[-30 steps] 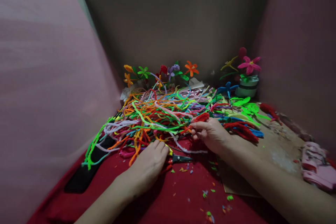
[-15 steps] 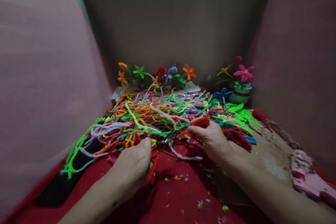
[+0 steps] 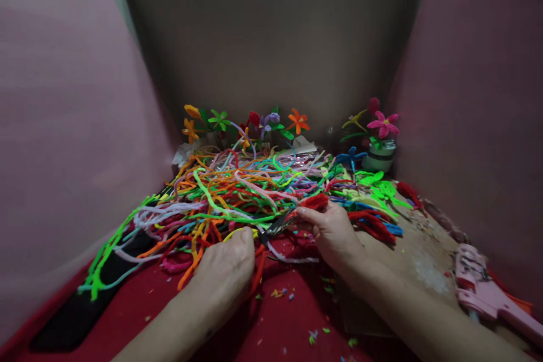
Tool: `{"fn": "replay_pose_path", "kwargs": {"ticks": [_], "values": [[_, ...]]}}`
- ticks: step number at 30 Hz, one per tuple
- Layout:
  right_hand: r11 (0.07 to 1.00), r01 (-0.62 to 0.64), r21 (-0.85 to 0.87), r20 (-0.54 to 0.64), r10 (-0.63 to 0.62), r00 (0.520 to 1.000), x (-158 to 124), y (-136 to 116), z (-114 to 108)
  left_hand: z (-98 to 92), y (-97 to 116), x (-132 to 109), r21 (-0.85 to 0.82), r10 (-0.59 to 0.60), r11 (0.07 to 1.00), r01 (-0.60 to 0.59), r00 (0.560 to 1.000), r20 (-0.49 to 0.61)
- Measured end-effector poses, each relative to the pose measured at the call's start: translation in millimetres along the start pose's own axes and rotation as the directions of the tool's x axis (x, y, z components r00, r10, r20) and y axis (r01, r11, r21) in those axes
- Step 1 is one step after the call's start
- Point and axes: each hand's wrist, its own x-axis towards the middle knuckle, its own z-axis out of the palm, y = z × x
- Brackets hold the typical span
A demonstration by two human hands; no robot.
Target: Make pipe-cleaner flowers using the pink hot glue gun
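My left hand point(image 3: 231, 260) is closed around the handles of a pair of scissors point(image 3: 275, 228), whose dark blades point right and away from me. Between the fingers of my right hand point(image 3: 333, 232) is a red pipe-cleaner petal point(image 3: 314, 201). The blade tips reach the near end of this petal, by my right fingertips; whether they touch it I cannot tell. Behind both hands spreads a tangled heap of colourful pipe cleaners point(image 3: 237, 192). More red petals point(image 3: 373, 227) lie just right of my right hand.
Pipe-cleaner flowers point(image 3: 299, 120) stand along the back, some in a pale pot point(image 3: 379, 156). A pink glue gun point(image 3: 477, 285) rests at the right on a cardboard sheet point(image 3: 428, 260). At left lies a black flat object point(image 3: 63, 322). Coloured snippets point(image 3: 314, 336) dot the red cloth point(image 3: 280, 317).
The scissors have come closer to the red petal as my hands drew together. The whole view has shifted slightly, with things now further left.
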Motion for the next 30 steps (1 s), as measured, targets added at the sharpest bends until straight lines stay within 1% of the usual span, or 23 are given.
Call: {"fn": "replay_pose_path", "kwargs": {"ticks": [3, 8, 11, 20, 26, 30], "values": [[1.0, -0.022, 0.008, 0.042, 0.022, 0.999, -0.1, -0.7, -0.4, -1.9, 1.2, -0.8, 0.024, -0.009, 1.0, 0.009, 1.0, 0.018], [0.998, -0.052, 0.021, 0.057, 0.051, 0.997, -0.8, -0.9, -1.5, -4.2, 2.3, -0.8, 0.053, -0.017, 0.998, 0.015, 0.999, 0.028], [0.998, -0.052, 0.038, 0.057, 0.05, 0.997, -0.5, -0.6, -2.3, -5.1, 3.1, 0.4, 0.078, -0.023, 0.997, 0.021, 0.999, 0.028], [0.996, -0.068, 0.05, 0.046, 0.066, 0.997, 1.0, -2.0, -2.7, -2.4, 3.2, 0.0, 0.141, -0.009, 0.99, 0.016, 0.999, -0.049], [0.994, -0.086, 0.061, 0.033, 0.084, 0.996, 1.4, -0.8, -3.4, -2.0, 5.3, 0.6, 0.148, -0.017, 0.989, 0.016, 1.0, 0.0], [0.993, -0.088, 0.074, 0.029, 0.086, 0.996, 2.0, 0.1, -3.7, 0.7, 5.4, 1.2, 0.161, -0.002, 0.987, 0.003, 1.0, -0.007]]}}
